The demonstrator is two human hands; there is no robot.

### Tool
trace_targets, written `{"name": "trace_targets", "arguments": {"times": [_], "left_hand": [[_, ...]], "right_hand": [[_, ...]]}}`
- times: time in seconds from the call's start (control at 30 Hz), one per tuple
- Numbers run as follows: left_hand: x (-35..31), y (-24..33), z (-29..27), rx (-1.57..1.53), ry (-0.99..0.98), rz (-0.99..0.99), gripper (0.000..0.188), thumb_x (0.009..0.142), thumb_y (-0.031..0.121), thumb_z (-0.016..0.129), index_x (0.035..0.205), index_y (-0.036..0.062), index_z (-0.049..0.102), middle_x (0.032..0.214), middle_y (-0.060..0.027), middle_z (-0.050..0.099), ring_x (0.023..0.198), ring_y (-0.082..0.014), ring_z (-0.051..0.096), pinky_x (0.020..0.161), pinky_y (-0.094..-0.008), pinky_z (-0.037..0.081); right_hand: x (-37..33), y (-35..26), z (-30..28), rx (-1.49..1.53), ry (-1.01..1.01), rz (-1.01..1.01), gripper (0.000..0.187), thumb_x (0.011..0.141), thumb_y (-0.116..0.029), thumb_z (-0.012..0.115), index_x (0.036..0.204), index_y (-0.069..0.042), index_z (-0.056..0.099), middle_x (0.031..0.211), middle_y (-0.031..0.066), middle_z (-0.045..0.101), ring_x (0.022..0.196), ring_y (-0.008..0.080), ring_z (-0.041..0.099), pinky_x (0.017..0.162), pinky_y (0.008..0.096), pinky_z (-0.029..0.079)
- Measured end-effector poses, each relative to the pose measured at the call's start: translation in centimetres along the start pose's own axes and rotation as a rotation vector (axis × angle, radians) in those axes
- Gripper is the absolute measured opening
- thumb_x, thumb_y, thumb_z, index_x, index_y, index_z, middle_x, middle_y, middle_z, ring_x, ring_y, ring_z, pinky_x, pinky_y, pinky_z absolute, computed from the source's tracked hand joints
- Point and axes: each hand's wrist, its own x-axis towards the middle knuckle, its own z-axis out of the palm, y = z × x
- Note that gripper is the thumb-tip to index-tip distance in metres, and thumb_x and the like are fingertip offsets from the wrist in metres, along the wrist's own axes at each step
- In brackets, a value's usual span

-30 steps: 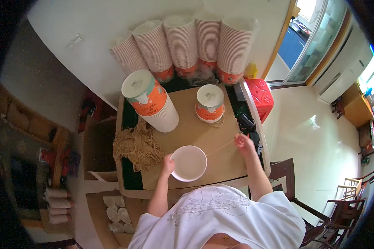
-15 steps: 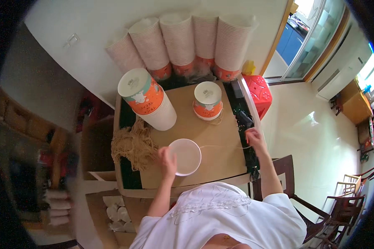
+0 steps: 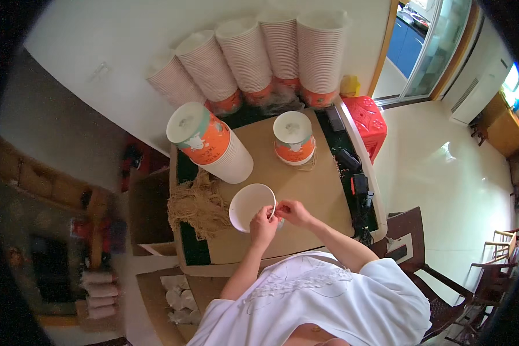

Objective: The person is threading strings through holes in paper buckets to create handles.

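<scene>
A white paper bucket (image 3: 245,203) is tipped on the brown board, its open mouth facing up toward me. My left hand (image 3: 263,226) is closed on the right side of its rim. Close beside it, my right hand (image 3: 295,213) pinches with its fingertips at the outside of the same rim. What lies between those fingertips is too small to make out. Beyond the bucket stand an upside-down stack of buckets (image 3: 205,147) with orange and teal print and a shorter upside-down printed bucket (image 3: 294,138). Loops of thin string lie around the shorter one's base.
Tangled tan twine (image 3: 196,210) lies on the table's left side. Tall wrapped stacks of buckets (image 3: 245,52) line the wall. Black cords (image 3: 363,216) and a black-and-orange object (image 3: 359,184) lie along the right edge. A red stool (image 3: 366,124) and a dark chair (image 3: 406,233) stand to the right.
My right hand has come left from the table's right edge to the bucket's rim. My left hand has moved from the bucket's left side to its right rim, and the bucket has tilted.
</scene>
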Motion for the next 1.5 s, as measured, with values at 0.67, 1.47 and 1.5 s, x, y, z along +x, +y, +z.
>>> {"name": "trace_targets", "arguments": {"times": [0.67, 1.47, 1.5], "left_hand": [[0.7, 0.2, -4.1, -0.611, -0.006, -0.083, 0.038, 0.078, 0.001, 0.056, 0.114, 0.0021, 0.047, 0.073, -0.0029, 0.061, 0.066, -0.0056, 0.054, 0.062, -0.0201, 0.043], [-0.3, 2.7, -4.8, -0.078, -0.198, 0.159, 0.011, 0.072, 0.006, 0.060, 0.083, 0.0057, 0.063, 0.072, -0.0092, 0.059, 0.063, -0.0186, 0.058, 0.058, -0.0281, 0.047], [-0.4, 2.9, -4.7, -0.065, -0.202, 0.169, 0.011, 0.072, 0.006, 0.060, 0.082, 0.0064, 0.063, 0.073, -0.0092, 0.058, 0.063, -0.0201, 0.058, 0.059, -0.0294, 0.047]], "right_hand": [[-2.0, -7.5, -1.5, -0.262, 0.092, -0.223, 0.007, 0.074, -0.003, 0.055, 0.078, -0.002, 0.050, 0.072, 0.0116, 0.051, 0.064, 0.0206, 0.052, 0.057, 0.0310, 0.043], [-4.7, -11.4, -3.6, -0.459, -0.135, -0.092, 0.011, 0.077, -0.011, 0.053, 0.079, -0.001, 0.053, 0.069, 0.0183, 0.055, 0.062, 0.0328, 0.055, 0.054, 0.0374, 0.043], [-4.7, -11.2, -3.5, -0.459, -0.129, -0.092, 0.012, 0.077, -0.012, 0.054, 0.079, -0.001, 0.053, 0.068, 0.0183, 0.055, 0.061, 0.0327, 0.055, 0.054, 0.0373, 0.043]]}}
